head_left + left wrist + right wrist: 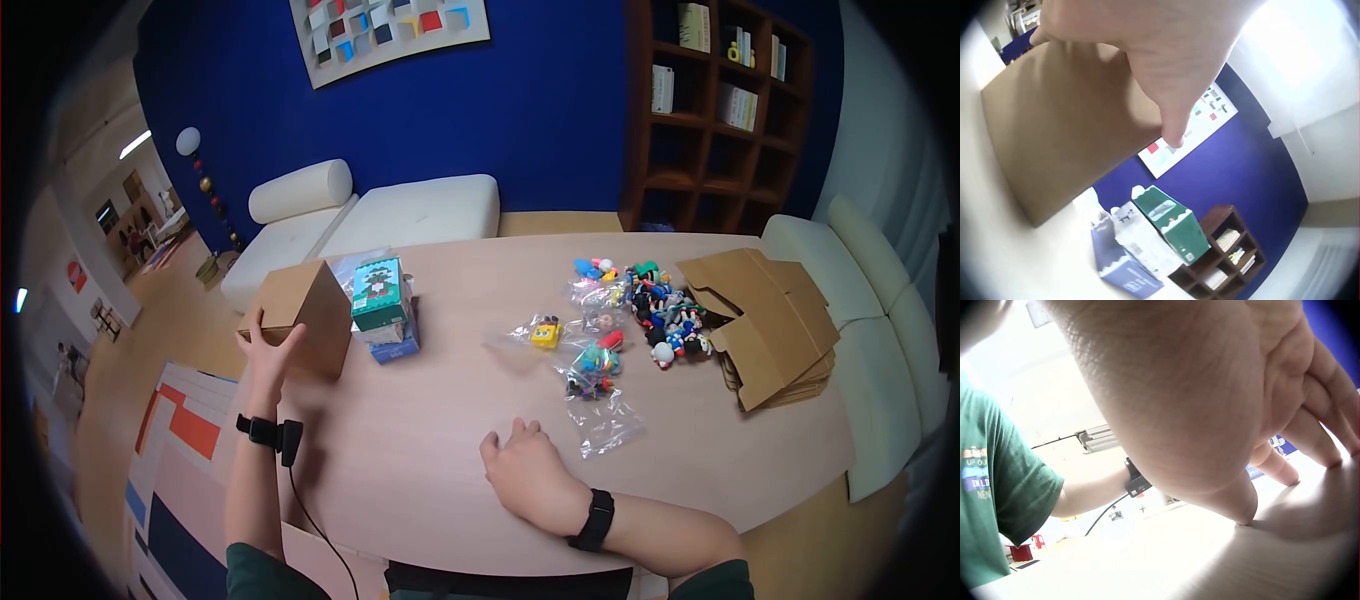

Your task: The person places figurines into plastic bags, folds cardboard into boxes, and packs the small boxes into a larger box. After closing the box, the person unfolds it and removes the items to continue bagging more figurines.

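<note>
At the table's left edge, my left hand (268, 352) grips a closed brown cardboard box (325, 320) at its near upper end. In the left wrist view the thumb (1174, 128) lies over one edge of the box, with the other fingers spread toward the opposite side. My right hand (535, 475) rests on the tabletop near the front, holding nothing. Its fingers are loosely bent, fingertips (1334, 461) on the surface. Just beyond it lie small toy figures in clear plastic bags (610, 425), one a yellow figure (545, 332).
Right of the cardboard box stand a green printed box (378, 295) and a blue box (396, 348). A pile of loose figures (668, 315) lies at the back right, beside stacked flattened cardboard (775, 335). A white sofa (430, 205) stands behind the table (420, 450).
</note>
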Available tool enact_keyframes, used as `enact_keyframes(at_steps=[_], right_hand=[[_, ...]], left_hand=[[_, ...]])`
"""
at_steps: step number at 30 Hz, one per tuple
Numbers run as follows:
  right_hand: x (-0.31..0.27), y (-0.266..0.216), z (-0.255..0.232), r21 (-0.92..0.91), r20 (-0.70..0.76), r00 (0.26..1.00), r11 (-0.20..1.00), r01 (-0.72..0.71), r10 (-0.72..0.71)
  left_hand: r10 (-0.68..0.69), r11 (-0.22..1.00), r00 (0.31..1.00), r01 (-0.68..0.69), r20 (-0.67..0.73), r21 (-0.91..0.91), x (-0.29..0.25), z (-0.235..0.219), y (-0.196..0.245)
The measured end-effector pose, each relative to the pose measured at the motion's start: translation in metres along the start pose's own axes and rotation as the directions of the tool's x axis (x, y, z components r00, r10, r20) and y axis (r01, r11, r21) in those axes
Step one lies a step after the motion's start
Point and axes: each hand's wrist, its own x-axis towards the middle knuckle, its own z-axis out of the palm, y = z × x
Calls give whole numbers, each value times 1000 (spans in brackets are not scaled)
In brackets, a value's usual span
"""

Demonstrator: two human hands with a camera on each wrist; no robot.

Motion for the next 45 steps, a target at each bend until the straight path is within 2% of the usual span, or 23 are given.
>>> enact_keyframes(at_steps=[4, 6, 7, 9, 11, 17, 19, 22, 26, 27, 28, 29, 30, 32, 34, 35, 37, 38, 40, 41, 43, 44, 45], right_hand=[[0, -1, 3, 14, -3, 1000, 1000, 8, -8], [2, -2, 3, 16, 8, 1000, 1000, 0, -1], [2, -2, 3, -7, 8, 1000, 1000, 13, -13], [1, -1, 2, -26, 13, 1000, 1000, 7, -7], [0, -1, -3, -83, 26, 999, 996, 22, -20], [3, -3, -3, -82, 85, 996, 997, 8, -1], [4, -5, 2, -56, 95, 995, 998, -14, 19], [3, -6, -1, -36, 85, 996, 999, -20, 23], [4, -6, -8, 3, 128, 992, 1000, 4, -5], [0, -10, 12, -55, -79, 997, 998, -25, 21], [0, -13, 20, -61, -83, 997, 998, -14, 9], [0, -14, 26, 12, -143, 990, 1000, 2, 0], [1, -11, 27, 78, -202, 979, 997, 25, -9], [-2, -12, 4, 53, -114, 993, 998, 31, -25], [-2, -15, -1, 47, 80, 997, 999, -5, 1], [-3, -15, -5, 47, 80, 997, 999, 0, -3], [-3, -15, -11, 50, 155, 988, 998, -27, 19], [-3, -15, -9, 52, 153, 988, 998, -22, 14], [-5, -17, -4, 113, 77, 995, 991, -77, 68], [-4, -17, -4, 115, 77, 995, 991, -71, 63], [-3, -18, -6, 105, 102, 991, 990, -100, 89], [-5, -20, -7, 107, 103, 991, 989, -100, 89], [-8, -23, -7, 36, 63, 992, 994, -107, 105]], left_hand=[[99, 995, 995, -98, -9, 29, 13, -6, -31], [250, 962, 960, -232, -128, 141, 20, -7, -56], [260, 960, 958, -243, -123, 137, 24, -14, -66], [296, 942, 951, -305, -85, -137, 26, -25, -80], [22, 873, 996, 25, 91, -486, 7, -46, -61], [228, 815, 974, -186, 9, -548, -27, -98, -29], [490, 690, 868, -444, -82, -572, -46, -104, -3], [532, 677, 847, -425, 1, -601, -87, -104, 52], [559, 686, 823, -390, 102, -615, -128, -57, 96], [556, 688, 814, -338, 167, -642, -135, -39, 101], [574, 716, 789, -354, 219, -602, -132, -24, 99], [565, 707, 775, -277, 284, -651, -143, -7, 106], [594, 693, 707, -206, 384, -691, -144, 9, 108], [614, 669, 642, -115, 459, -734, -145, 43, 101], [575, 706, 648, -83, 500, -704, -144, 65, 92], [572, 707, 651, -83, 499, -703, -144, 71, 92], [547, 675, 604, 92, 580, -732, -140, 76, 95], [544, 676, 608, 91, 579, -731, -136, 78, 92], [627, 646, 547, 34, 556, -763, -125, 82, 81], [623, 648, 551, 35, 556, -761, -119, 84, 72], [582, 607, 688, -14, 433, -794, -106, 89, 54], [582, 609, 688, -14, 434, -793, -102, 90, 47], [429, 704, 839, -78, 335, -706, -99, 90, 39]])
